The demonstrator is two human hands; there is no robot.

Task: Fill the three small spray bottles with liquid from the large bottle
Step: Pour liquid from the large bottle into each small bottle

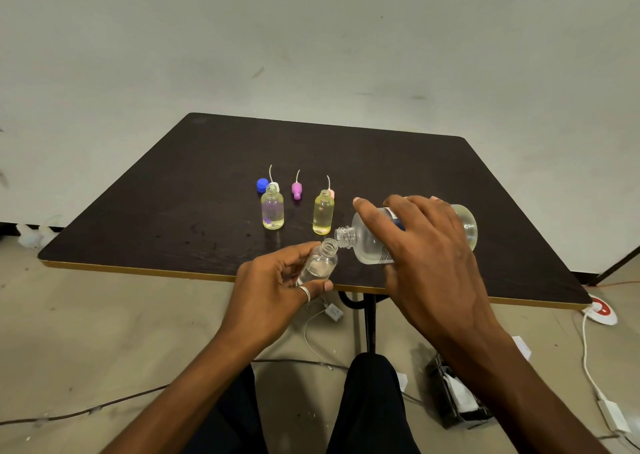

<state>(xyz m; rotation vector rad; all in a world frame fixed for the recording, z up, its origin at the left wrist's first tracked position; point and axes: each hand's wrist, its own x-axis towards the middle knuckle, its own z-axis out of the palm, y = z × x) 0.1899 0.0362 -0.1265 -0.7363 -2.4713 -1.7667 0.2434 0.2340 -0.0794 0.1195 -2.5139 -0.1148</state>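
My right hand [429, 246] grips the large clear bottle [367, 242], tipped on its side with its open neck pointing left. My left hand [277, 287] holds a small clear bottle [320, 263] tilted, its open mouth right beside the large bottle's neck. Two more small uncapped bottles stand upright on the dark table [207, 183]: one with a purple tint [272, 209] and one holding yellow liquid [323, 213]. Behind them lie three spray tops with thin tubes: a white one [273, 185], a pink one [296, 190] and a pale one [330, 192].
A blue cap [262, 185] lies on the table left of the white spray top. Cables, a white plug [332, 311] and a round power socket [601, 310] lie on the floor. My dark-trousered knees sit below the table's near edge.
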